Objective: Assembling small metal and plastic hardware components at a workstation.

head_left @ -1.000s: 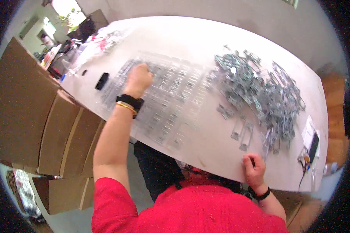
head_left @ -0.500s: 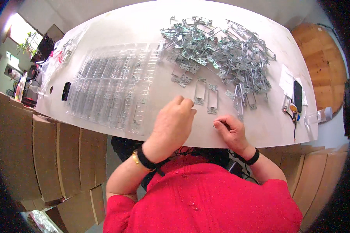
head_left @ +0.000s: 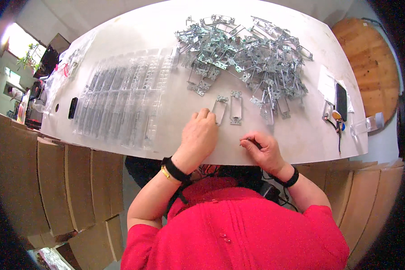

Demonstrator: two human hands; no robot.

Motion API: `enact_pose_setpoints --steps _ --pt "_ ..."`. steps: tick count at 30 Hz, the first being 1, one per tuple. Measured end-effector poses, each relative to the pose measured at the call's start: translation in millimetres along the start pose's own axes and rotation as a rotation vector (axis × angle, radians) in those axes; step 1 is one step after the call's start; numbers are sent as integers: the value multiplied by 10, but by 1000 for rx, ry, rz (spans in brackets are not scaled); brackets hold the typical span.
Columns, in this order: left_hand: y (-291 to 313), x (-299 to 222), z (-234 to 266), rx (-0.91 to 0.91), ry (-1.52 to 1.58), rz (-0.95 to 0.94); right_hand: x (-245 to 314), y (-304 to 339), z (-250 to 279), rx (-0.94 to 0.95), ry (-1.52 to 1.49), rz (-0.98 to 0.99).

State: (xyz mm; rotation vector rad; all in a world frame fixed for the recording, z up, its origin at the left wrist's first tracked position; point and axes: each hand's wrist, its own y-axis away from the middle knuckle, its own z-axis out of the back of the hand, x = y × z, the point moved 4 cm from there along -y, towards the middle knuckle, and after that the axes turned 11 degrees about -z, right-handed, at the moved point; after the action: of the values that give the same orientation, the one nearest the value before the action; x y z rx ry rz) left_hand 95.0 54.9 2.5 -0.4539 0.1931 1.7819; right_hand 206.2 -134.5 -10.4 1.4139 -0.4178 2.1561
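Two narrow metal bracket frames lie side by side in front of my hands. My left hand [head_left: 199,135] is closed with the fingers bent down at the near end of the left bracket [head_left: 220,108]; its fingertips are hidden, so I cannot tell what they grip. The right bracket [head_left: 236,108] lies just beyond, untouched. My right hand [head_left: 263,152] is closed in a pinch close to the table's front edge. A small dark tip shows at its thumb and finger, too little to name. Past the two brackets spreads a large tangled heap of similar metal brackets [head_left: 256,58].
Clear plastic trays [head_left: 121,96] with rows of slots lie at left, next to a small black object [head_left: 73,108]. At right are a phone [head_left: 341,101] on white paper, a small tool with a cable [head_left: 337,118] and a clear bottle [head_left: 369,124]. Cardboard boxes [head_left: 56,180] stand below the table's edge.
The whole view has shifted slightly, moving the table's things left and up. My left fingers now overlap the near end of the left bracket. My right hand keeps its pinch.
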Motion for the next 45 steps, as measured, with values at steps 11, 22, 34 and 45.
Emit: enact_pose_setpoints --steps 11,22,34,45 --pt "774 -362 141 -179 -27 -109 -38 8 -24 -5 20 -48" --pt "1029 -405 -138 -171 25 -337 -50 0 -27 -72 27 0" --pt "810 -71 -97 -546 648 116 -143 -34 -48 -188 -151 12" --pt "651 5 -152 -388 984 378 -92 6 -20 -281 -110 55"
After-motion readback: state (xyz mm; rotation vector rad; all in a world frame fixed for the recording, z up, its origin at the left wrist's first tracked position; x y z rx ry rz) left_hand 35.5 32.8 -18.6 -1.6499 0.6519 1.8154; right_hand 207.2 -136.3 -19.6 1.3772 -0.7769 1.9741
